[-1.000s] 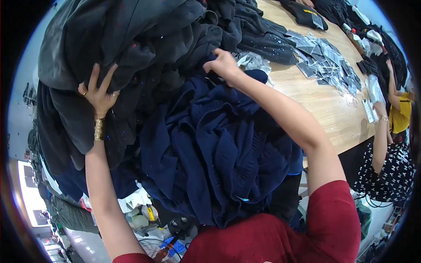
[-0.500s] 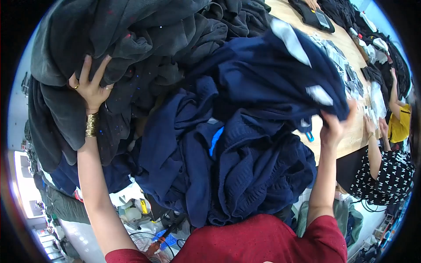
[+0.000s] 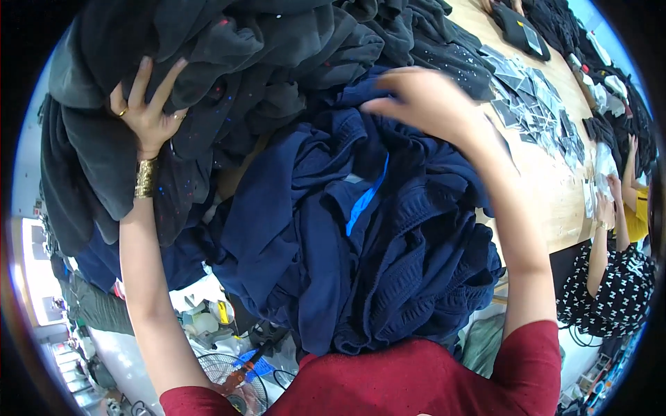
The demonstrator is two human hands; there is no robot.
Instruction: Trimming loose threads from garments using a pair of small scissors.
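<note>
My left hand lies with spread fingers against a big heap of dark grey clothes on the left. A gold bracelet circles that wrist. In front of me a pile of navy blue garments is bunched up, with gathered, ribbed-looking edges. A bright blue strip shows among its folds. Over the far part of the navy pile reaches my right hand, thumb and fingers pointing left. Motion blurs its fingers, and I cannot tell whether they grip the navy cloth.
Flat dark cards or packets are scattered on the wooden table, near a folded black garment. Other people work along the right side, one in a black-and-white patterned top. A fan stands low by my left arm.
My right hand has swept left across the navy pile from its right side. The lifted navy garment with white patches has come down, uncovering speckled dark cloth and more table. My left hand stays put.
</note>
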